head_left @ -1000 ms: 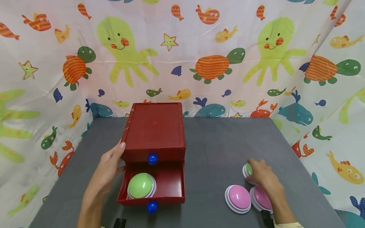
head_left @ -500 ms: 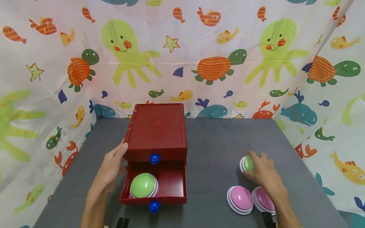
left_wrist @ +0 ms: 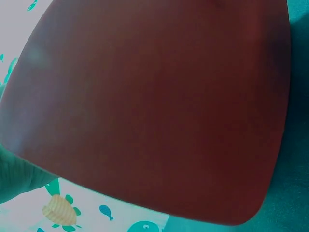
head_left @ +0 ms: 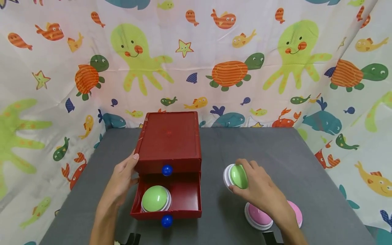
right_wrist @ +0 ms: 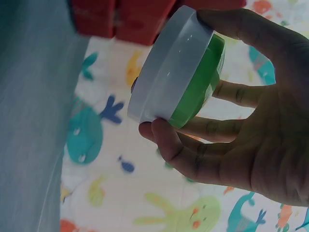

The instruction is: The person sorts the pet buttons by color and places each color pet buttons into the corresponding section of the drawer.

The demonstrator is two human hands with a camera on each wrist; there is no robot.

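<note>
My left hand (head_left: 120,178) holds the left front side of a red two-drawer box (head_left: 171,136); in the left wrist view, a red surface (left_wrist: 154,116) of the box hides most of that hand. The lower drawer (head_left: 186,197) is pulled out, with a green domed push button (head_left: 154,198) on a white base inside it, at the left. To the right of the box, my right hand (head_left: 260,183) grips another green push button (head_left: 239,176) by its rim, above the table and tilted. The right wrist view shows thumb and fingers around its white base (right_wrist: 169,67).
Two pink push buttons lie on the grey table (head_left: 214,146), partly covered by my right forearm: the left one (head_left: 258,215) and the right one (head_left: 296,212). Blue round knobs (head_left: 167,170) sit on the drawer fronts. A patterned sea-animal curtain (head_left: 196,68) hangs behind and at the sides.
My right hand has lifted the green push button and carried it left, toward the box. The left hand stays on the box, and the lower drawer stays out.
</note>
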